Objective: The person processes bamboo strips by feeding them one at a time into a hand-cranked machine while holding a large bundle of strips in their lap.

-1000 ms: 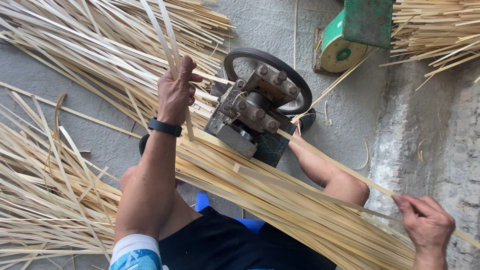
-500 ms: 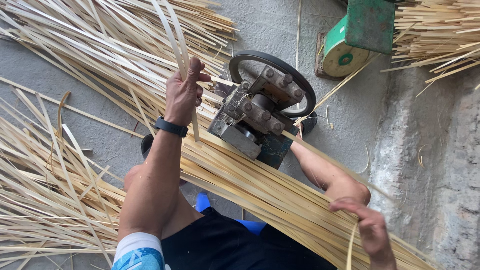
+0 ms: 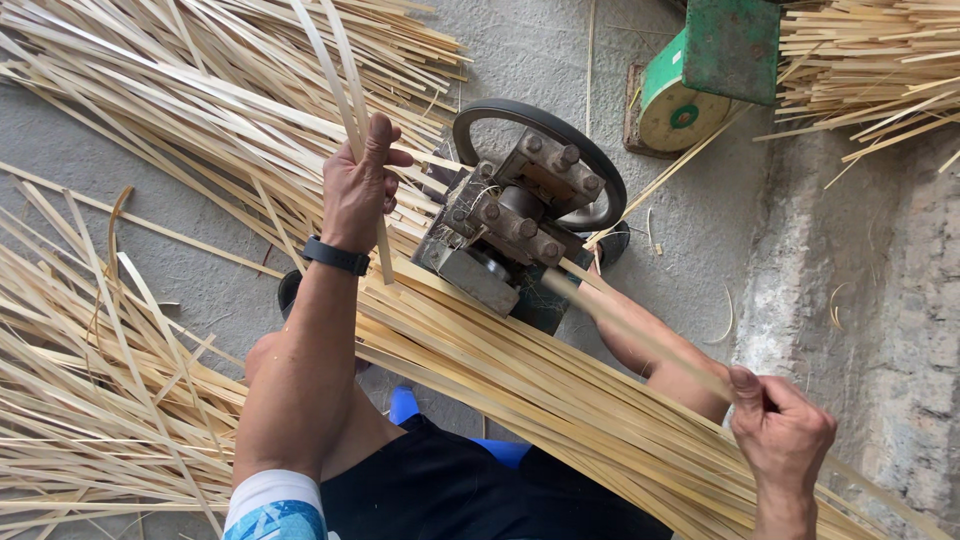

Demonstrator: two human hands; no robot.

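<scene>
My left hand (image 3: 358, 190), with a black wristband, grips thin bamboo strips (image 3: 335, 70) that rise toward the top of the view, just left of a small metal splitting machine (image 3: 510, 225) with a black wheel. At the lower right my right hand (image 3: 780, 430) pinches a single long bamboo strip (image 3: 640, 335) that runs diagonally up into the machine's bolted roller head. A thick bundle of bamboo strips (image 3: 520, 390) lies across my lap under both arms.
Loose bamboo strips (image 3: 110, 400) cover the concrete floor at left and top left. A green machine (image 3: 705, 70) stands at the top right beside another stack of strips (image 3: 870, 70). A rough concrete ledge (image 3: 860, 300) runs down the right side.
My right hand dropped from the far right to the bundle, then came back up, now pinching a single strip fed into the machine. My left hand has kept its grip by the machine.
</scene>
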